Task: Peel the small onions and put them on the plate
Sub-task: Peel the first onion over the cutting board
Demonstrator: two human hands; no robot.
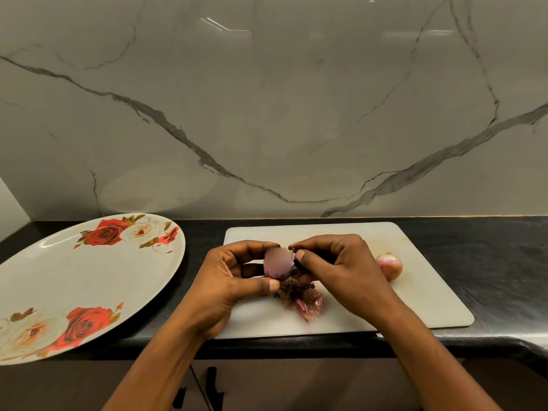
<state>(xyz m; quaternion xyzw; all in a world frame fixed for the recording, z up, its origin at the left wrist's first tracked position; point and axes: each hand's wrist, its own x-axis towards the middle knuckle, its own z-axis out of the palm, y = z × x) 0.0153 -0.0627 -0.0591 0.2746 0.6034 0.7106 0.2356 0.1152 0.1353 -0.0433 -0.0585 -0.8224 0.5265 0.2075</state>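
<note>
The black worktop (489,256) carries everything. On its left sits the big rose-patterned plate (89,277), well apart from my work, with no onion on it that I can see. Right of it lies the white cutting board (415,307), and both my hands hang just above it.

My left hand (225,280) curls round the purple onion (277,264), thumb underneath and fingers behind, holding it over the middle of the board. My right hand (341,262) pinches a bit of dark skin at the onion's right end between thumb and forefinger.

To do this well, I think I should hold the onion firmly without squeezing. I'd pull the skin along the curve rather than straight out, so it comes off in one strip. Then I'd turn the onion in my left fingers to reach the next patch.

A second, paler onion (391,264) rests on the board just beside my right wrist; whether it is fully peeled I cannot tell. The loose skins (305,301) lie beneath my hands, a good place to drop this piece.
</note>
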